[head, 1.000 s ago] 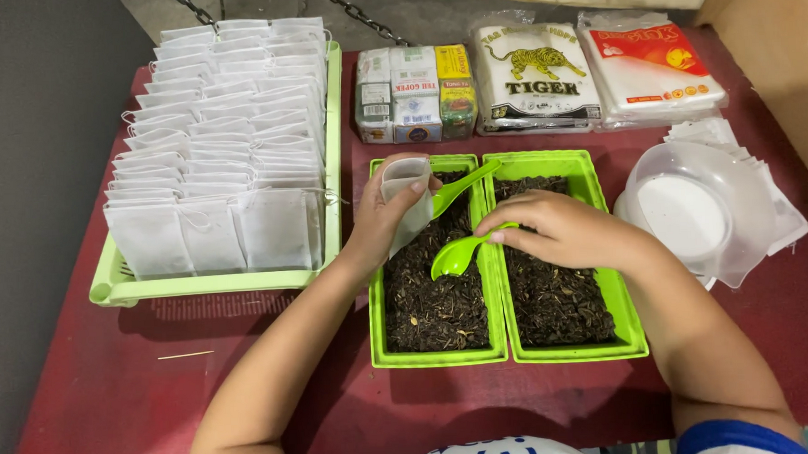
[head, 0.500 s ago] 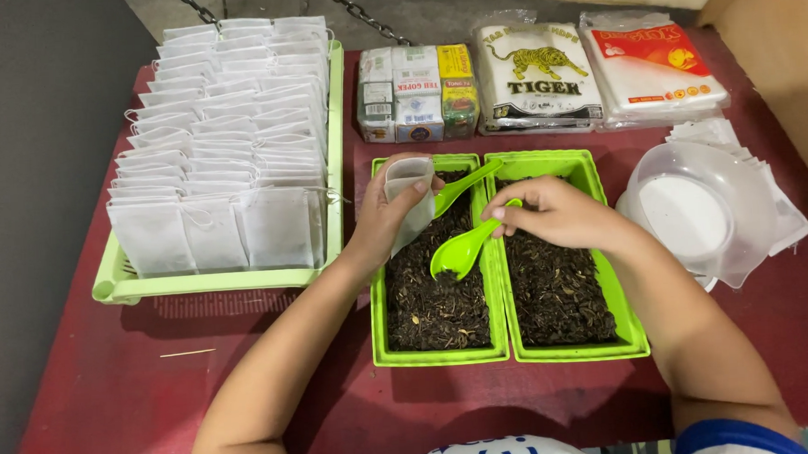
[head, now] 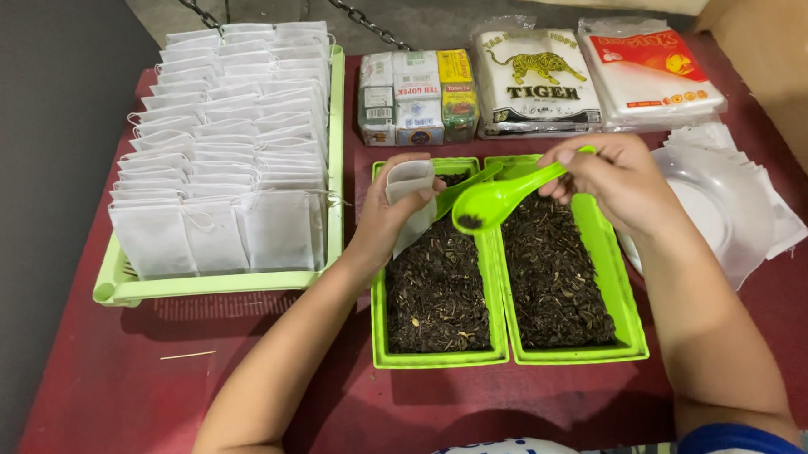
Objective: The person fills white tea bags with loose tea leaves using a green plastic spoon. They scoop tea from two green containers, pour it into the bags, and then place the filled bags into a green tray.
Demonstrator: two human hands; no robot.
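Note:
My left hand holds a small white filter bag open over the far end of the left green tray of dark loose tea leaves. My right hand grips the handle of a bright green spoon above the divide between the two trays; its bowl, with a few leaves in it, points toward the bag. A second green spoon lies across the left tray behind it. The right green tray also holds tea leaves.
A large pale green tray on the left holds several rows of white filter bags. Boxes and packets of tea stand at the back. A stack of clear plastic lids and white bags lies at the right on the dark red table.
My right hand has lifted the green spoon out of the right tray's leaves and swung it up toward the bag. My left hand has kept the bag in place.

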